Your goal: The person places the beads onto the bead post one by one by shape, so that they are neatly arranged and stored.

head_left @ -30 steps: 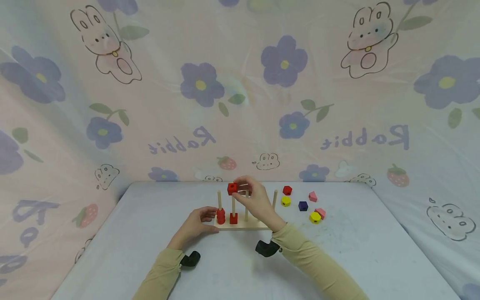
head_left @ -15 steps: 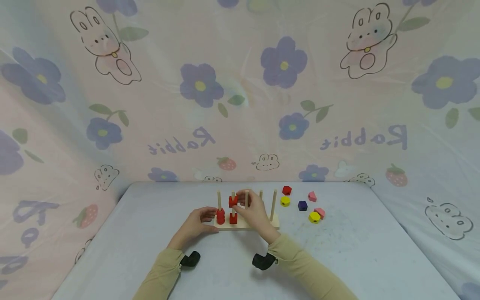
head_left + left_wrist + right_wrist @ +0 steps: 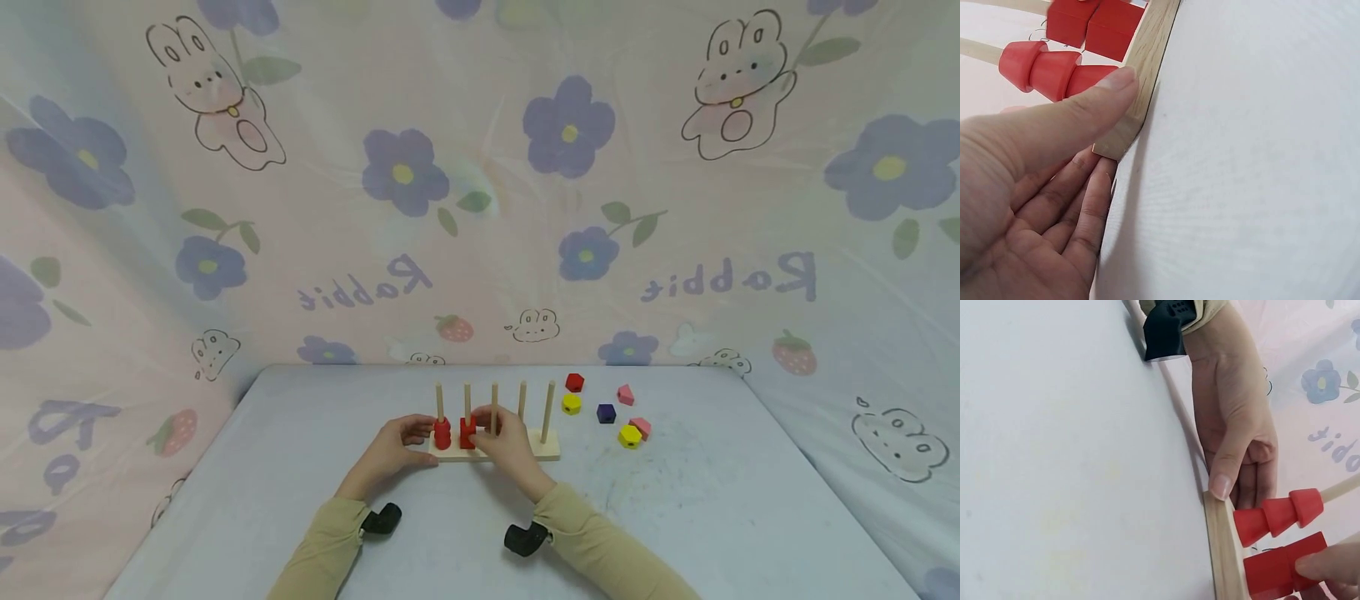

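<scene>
A wooden peg board (image 3: 551, 448) with several upright pegs stands on the table. My left hand (image 3: 390, 443) holds its left end, thumb on the front edge and fingers behind, as the left wrist view shows. Red tapered beads (image 3: 1280, 514) are stacked on the leftmost peg. Two red square blocks sit on the second peg, the lower block (image 3: 1267, 575) against the base and the upper block (image 3: 1313, 545) right on top of it. My right hand (image 3: 512, 443) pinches the upper block, thumb on its near face; its other fingers are partly hidden.
To the right of the board lie loose beads: a red one (image 3: 574, 382), two yellow ones (image 3: 572, 404), a dark purple one (image 3: 606, 413) and two pink ones (image 3: 626, 394). A rabbit-print curtain (image 3: 480, 208) hangs behind the table.
My right hand has brought the red block from above the second peg down along it onto the lower block. The left hand has stayed on the board's end.
</scene>
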`<action>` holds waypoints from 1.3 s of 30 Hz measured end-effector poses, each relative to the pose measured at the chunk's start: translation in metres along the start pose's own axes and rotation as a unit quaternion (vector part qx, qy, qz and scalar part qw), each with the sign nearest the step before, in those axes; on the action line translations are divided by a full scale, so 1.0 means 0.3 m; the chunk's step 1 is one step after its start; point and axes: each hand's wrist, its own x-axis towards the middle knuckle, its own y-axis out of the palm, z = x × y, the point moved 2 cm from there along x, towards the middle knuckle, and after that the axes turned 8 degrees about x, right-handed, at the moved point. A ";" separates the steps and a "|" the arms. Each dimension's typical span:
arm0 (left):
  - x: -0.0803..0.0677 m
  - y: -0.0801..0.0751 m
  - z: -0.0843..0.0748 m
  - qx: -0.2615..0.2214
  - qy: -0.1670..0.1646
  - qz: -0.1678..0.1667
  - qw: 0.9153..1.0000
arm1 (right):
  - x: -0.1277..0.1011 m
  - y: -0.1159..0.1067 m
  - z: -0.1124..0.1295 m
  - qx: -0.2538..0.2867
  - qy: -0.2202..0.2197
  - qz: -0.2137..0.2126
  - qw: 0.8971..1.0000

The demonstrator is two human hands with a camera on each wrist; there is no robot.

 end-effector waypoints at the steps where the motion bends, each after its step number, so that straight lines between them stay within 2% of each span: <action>1: 0.000 0.001 0.000 0.001 0.001 -0.001 1.000 | -0.001 0.000 -0.004 -0.002 0.000 0.000 1.000; 8: 0.001 0.006 0.001 -0.001 0.001 -0.004 1.000 | -0.015 -0.010 -0.010 -0.001 -0.001 -0.002 1.000; 15: 0.007 0.008 0.009 0.010 0.011 -0.005 1.000 | -0.062 -0.051 0.011 0.009 -0.046 0.012 0.999; 23: 0.013 0.007 0.016 0.002 0.019 -0.014 1.000 | -0.138 -0.126 0.089 0.017 -0.032 0.023 0.999; 29: 0.009 0.008 0.013 0.011 0.016 -0.014 1.000 | -0.191 -0.198 0.208 0.020 -0.027 0.015 0.999; 32: 0.007 0.008 0.012 0.008 0.012 -0.015 1.000 | -0.212 -0.246 0.269 -0.002 -0.040 0.013 0.999; 35: 0.007 0.010 0.014 0.007 0.010 -0.015 1.000 | -0.217 -0.310 0.279 -0.025 -0.061 0.001 0.998; 39: 0.005 0.012 0.014 0.009 0.007 -0.018 1.000 | -0.198 -0.408 0.228 -0.052 -0.090 -0.027 0.994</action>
